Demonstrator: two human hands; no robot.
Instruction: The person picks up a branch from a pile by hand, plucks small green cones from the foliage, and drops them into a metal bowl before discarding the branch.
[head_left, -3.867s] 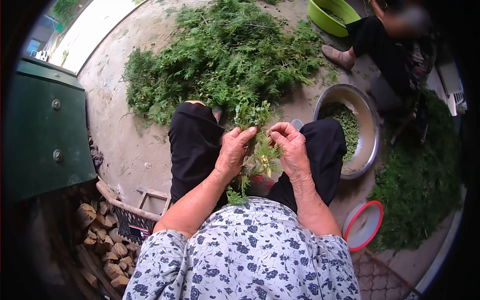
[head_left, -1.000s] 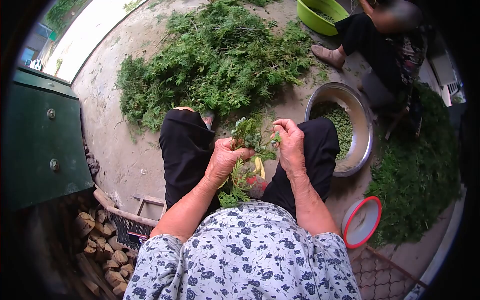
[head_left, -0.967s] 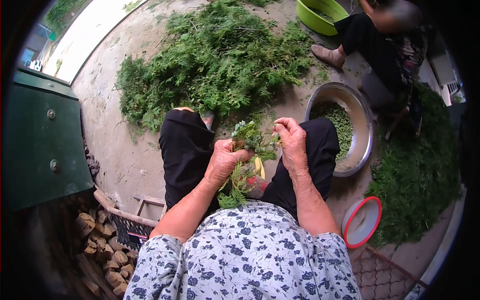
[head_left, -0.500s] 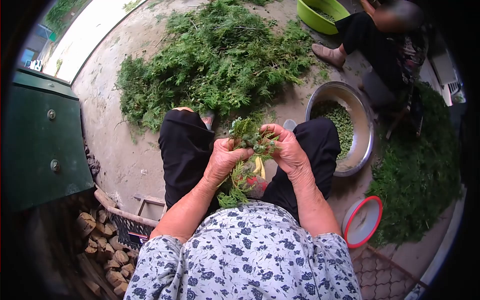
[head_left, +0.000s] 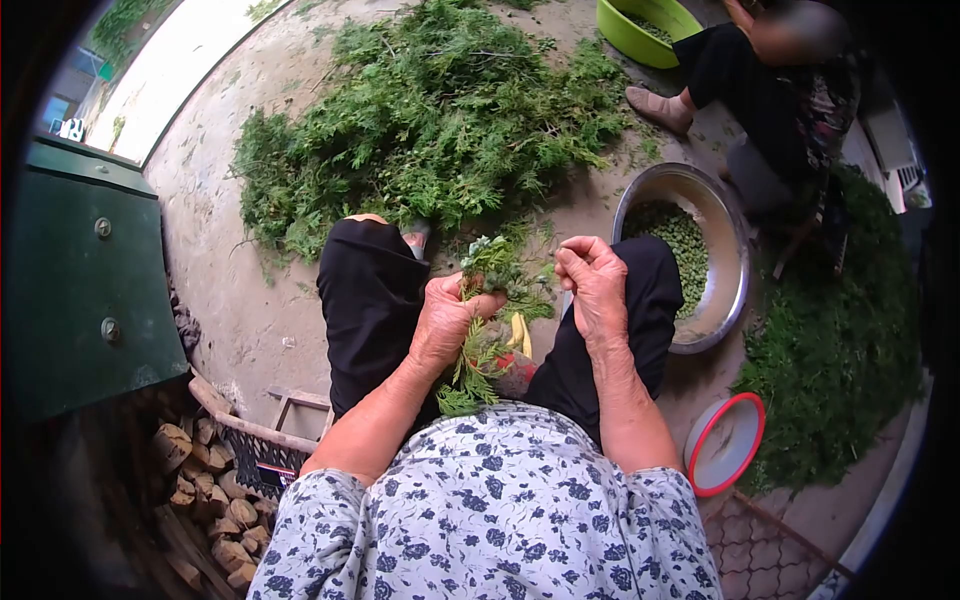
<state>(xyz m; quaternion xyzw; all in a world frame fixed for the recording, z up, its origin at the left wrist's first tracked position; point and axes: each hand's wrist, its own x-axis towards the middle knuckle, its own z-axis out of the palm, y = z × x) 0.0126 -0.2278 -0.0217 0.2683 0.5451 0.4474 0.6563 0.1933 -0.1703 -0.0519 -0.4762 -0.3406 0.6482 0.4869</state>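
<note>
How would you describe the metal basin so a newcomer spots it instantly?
From the big branch pile, look right and down to the right knee. Beside it sits the metal basin, silvery, unlike the lime-green tub and red-rimmed bowl.

1 head-worn view — forward and down, from close above

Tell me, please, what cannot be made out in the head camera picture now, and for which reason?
All in the head view:
- Right hand: whether it pinches anything is too small to tell.
- Green sprig: part is hidden by the left hand.
- Steel basin: part of its near side is hidden by the right knee.
- Green tub: its far side is cut off by the top edge.
</note>
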